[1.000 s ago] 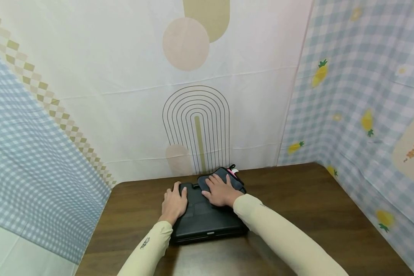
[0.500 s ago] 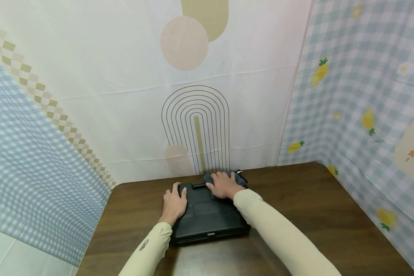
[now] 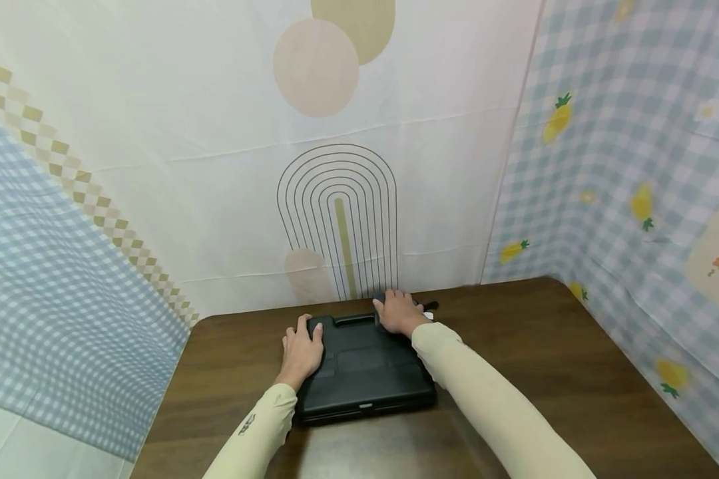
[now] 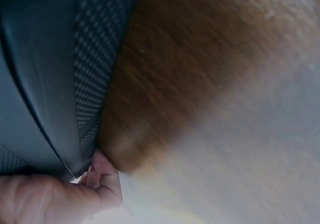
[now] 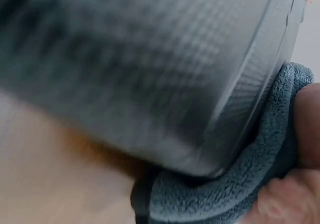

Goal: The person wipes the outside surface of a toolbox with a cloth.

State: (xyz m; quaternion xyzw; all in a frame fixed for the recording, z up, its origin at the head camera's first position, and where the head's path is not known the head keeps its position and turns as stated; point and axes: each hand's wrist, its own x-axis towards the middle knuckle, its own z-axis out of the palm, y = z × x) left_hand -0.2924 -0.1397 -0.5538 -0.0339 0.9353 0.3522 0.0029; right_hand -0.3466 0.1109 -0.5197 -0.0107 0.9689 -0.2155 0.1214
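Left hand point(image 3: 301, 354) grips the far left corner of the black case point(image 3: 365, 366), which lies flat on the counter point(image 3: 224, 372) and looks stiff, smooth and perhaps fairly heavy, best held by its opposite sides. Right hand point(image 3: 398, 314) holds a blue-grey cloth point(image 5: 215, 199), probably soft and light, against the case's far right corner, where a whole-palm hold should suit it. No writing is readable: the dark mark point(image 3: 247, 424) on the left sleeve point(image 3: 268, 416) and the white tag point(image 3: 428, 316) beside the cloth are too small.
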